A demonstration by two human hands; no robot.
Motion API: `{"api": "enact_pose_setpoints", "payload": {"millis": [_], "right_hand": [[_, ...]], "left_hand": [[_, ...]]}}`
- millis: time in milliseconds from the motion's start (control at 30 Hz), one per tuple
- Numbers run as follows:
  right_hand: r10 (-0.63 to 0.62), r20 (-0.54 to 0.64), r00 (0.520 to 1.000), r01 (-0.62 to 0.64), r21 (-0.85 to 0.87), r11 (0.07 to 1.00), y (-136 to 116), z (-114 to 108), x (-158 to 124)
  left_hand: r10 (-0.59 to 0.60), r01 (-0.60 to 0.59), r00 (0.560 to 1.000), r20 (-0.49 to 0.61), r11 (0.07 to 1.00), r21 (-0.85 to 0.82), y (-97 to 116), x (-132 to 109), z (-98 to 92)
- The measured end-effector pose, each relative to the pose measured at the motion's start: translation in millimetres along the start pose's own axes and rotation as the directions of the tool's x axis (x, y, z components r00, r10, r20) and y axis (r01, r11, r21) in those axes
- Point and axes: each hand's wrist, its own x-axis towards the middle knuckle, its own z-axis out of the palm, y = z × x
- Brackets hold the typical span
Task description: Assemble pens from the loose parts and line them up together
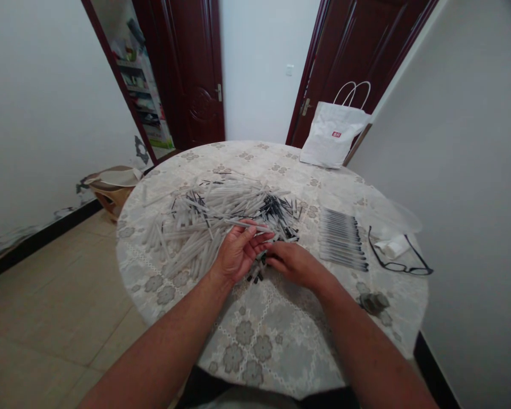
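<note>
A big heap of clear pen barrels and black pen parts covers the middle of a round table with a flowered cloth. My left hand is palm up at the heap's near edge, its fingers curled round a clear pen barrel lying across the fingertips. My right hand rests palm down beside it, fingers pinched together on small black pieces near the left palm. A neat row of assembled pens lies to the right.
Black-framed glasses and clear plastic wrapping lie at the table's right. A white paper bag stands at the far edge. Two dark doors are behind. A low stool sits on the tiled floor at left.
</note>
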Motion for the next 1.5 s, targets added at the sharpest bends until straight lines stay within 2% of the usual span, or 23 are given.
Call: {"api": "enact_pose_setpoints", "payload": {"millis": [67,100,200,333,467,700,1067,1267,1500], "right_hand": [[0.105,-0.186,0.977,-0.052,0.271,0.961,4.1,-2.6,-0.7],[0.187,-0.256,0.948,-0.066,0.418,0.906,6.1,-3.2,-0.6],[0.378,-0.333,0.864,-0.023,0.723,0.691,10.1,-1.9,2.2],[0.445,-0.341,0.828,0.057,0.84,0.539,10.5,4.3,7.2],[0.436,-0.308,0.846,0.086,0.884,0.459,11.9,10.9,9.0],[0.44,-0.301,0.846,0.068,0.879,0.471,14.5,16.8,10.4],[0.418,-0.366,0.831,0.038,0.788,0.614,9.1,16.2,8.5],[0.416,-0.372,0.83,0.011,0.756,0.654,10.4,17.7,7.7],[0.362,-0.467,0.807,0.03,0.644,0.764,9.4,17.5,6.0]], "left_hand": [[0.005,-0.005,1.0,0.001,1.0,0.001,-0.3,0.1,-0.4],[0.005,-0.005,1.0,0.003,1.0,0.002,-0.5,0.2,-0.8],[0.007,-0.007,1.0,0.007,1.0,0.007,-1.6,0.8,-2.4],[0.008,-0.008,1.0,0.02,1.0,0.014,-3.2,1.1,-3.8],[0.019,-0.019,1.0,0.013,0.999,0.027,-3.6,1.1,-2.7],[0.033,-0.033,0.999,-0.01,0.998,0.058,-3.9,0.4,1.1],[0.073,-0.066,0.996,-0.047,0.989,0.135,-7.1,0.6,-0.1],[0.093,-0.083,0.995,-0.045,0.977,0.195,-8.6,1.8,-0.7],[0.065,-0.048,0.996,-0.068,0.974,0.221,-8.5,1.3,-0.3]]}}
